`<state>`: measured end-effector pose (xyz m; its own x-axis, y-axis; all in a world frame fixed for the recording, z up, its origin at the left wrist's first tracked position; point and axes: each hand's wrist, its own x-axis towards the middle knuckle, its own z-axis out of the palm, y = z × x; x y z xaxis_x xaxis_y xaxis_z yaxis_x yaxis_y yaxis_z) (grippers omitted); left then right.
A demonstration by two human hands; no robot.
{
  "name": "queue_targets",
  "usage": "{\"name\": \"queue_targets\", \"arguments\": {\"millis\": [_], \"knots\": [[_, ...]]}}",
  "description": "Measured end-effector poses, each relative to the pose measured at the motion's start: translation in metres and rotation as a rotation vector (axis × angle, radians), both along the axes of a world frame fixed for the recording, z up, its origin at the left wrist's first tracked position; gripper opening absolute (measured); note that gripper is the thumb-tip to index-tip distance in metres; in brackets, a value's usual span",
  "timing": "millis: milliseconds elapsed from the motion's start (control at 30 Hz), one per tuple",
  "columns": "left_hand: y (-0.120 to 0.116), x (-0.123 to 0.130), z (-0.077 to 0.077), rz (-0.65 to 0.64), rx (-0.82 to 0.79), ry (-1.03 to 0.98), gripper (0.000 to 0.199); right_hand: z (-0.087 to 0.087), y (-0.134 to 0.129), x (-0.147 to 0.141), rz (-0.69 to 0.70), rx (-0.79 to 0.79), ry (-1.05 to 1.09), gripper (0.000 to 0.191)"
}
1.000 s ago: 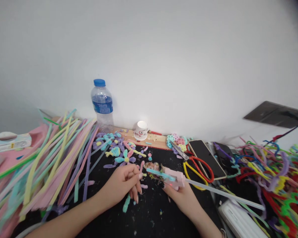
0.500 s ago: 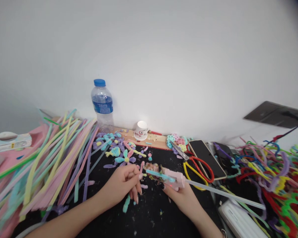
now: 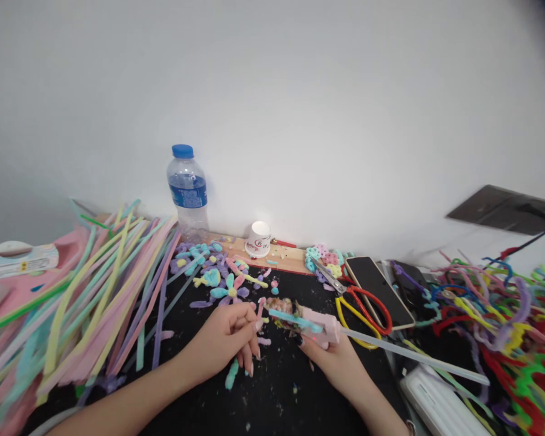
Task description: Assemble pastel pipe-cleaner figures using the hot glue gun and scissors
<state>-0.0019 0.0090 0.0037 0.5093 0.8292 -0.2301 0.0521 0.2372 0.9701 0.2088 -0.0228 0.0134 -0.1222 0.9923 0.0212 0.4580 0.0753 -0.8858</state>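
Observation:
My right hand (image 3: 338,366) is wrapped round a pale pink hot glue gun (image 3: 327,327), whose front is crusted with brownish residue. A long translucent glue stick (image 3: 418,356) juts from its back, and a light-blue strip lies along its side. Thumb and fingers of my left hand (image 3: 231,336) pinch a short pink pipe cleaner piece (image 3: 261,307). The gun's nozzle end points at that piece, very close; I cannot tell whether they touch. Just beyond my left hand lies a pipe cleaner flower (image 3: 231,290) with coloured petals. A teal pipe cleaner piece (image 3: 231,374) lies below my left fingers.
Pastel pipe cleaners (image 3: 113,290) heap at left, bright twisted ones (image 3: 518,339) at right. A bottle (image 3: 187,191) and paper cup (image 3: 258,240) stand by the wall. Scissors (image 3: 367,309), a phone (image 3: 376,290) and a white power strip (image 3: 440,399) lie to the right.
The glue gun has shifted very slightly to the right in my right hand's grip. My left hand keeps its pinch almost in place.

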Motion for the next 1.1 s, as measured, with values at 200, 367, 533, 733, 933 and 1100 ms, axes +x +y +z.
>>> {"name": "queue_targets", "arguments": {"millis": [200,367,533,733,933,1100], "knots": [[-0.0009,0.0008,0.0008,-0.011,-0.004,0.015,0.027,-0.0011,0.0007,0.0007,-0.004,-0.008,0.011,0.022],[-0.0001,0.0005,0.0005,-0.009,-0.006,0.005,0.026,-0.0002,-0.0005,0.0018,0.015,-0.024,0.018,0.022],[-0.0003,0.0004,0.0018,-0.016,-0.004,0.023,0.027,-0.0009,-0.0001,0.0022,-0.011,-0.042,0.023,0.024],[-0.0003,-0.0009,-0.0017,-0.019,-0.006,0.000,0.026,-0.0027,-0.0008,0.0027,0.005,-0.031,0.008,0.020],[0.0005,0.0005,0.0003,-0.008,-0.001,-0.008,0.028,-0.0002,0.0000,0.0010,0.008,-0.034,0.018,0.021],[0.0015,0.0001,-0.0006,-0.008,-0.002,-0.024,0.028,0.0052,0.0007,-0.0013,0.070,-0.050,0.054,0.025]]}}
